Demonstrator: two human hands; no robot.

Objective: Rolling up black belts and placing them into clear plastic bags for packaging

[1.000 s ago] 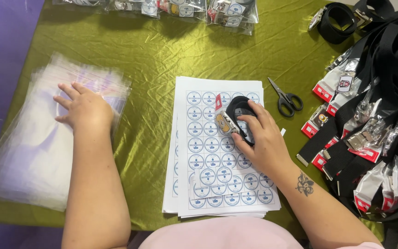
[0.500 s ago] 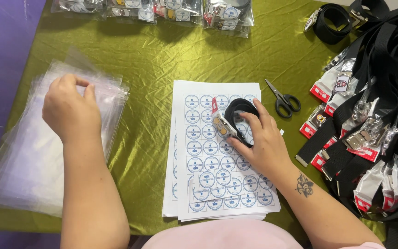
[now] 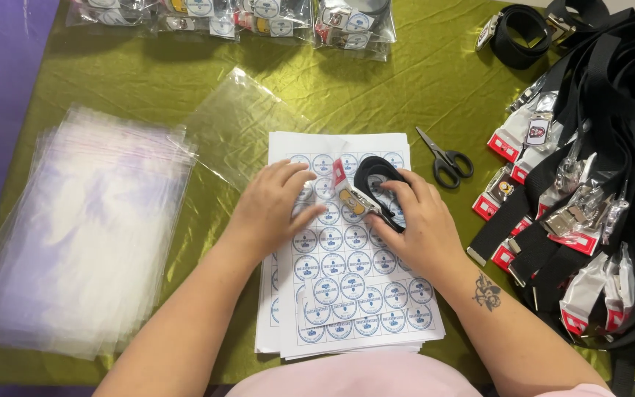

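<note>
Head view: looking straight down at a table under an olive-green satin cloth [image 3: 148, 95].
Nearest: stack of white paper sheets printed with round blue-and-white stickers [image 3: 354, 294], right in front of the person.
Left hand [image 3: 270, 209]: fingers curled, pinching a single clear plastic bag [image 3: 240, 125] that trails off up-left; knuckles rest on the sticker sheets.
Right hand [image 3: 417, 224]: closed around a rolled black fabric lanyard with a metal clip [image 3: 372, 184], sitting on the sheets just beside the left hand.
Left side: big fanned pile of clear plastic bags [image 3: 82, 235].
Right side: black-handled scissors [image 3: 446, 162], then a heap of black lanyards with clips and red-tagged sleeves [image 3: 589, 191].
Far edge: row of already bagged lanyards [image 3: 273, 18].
</note>
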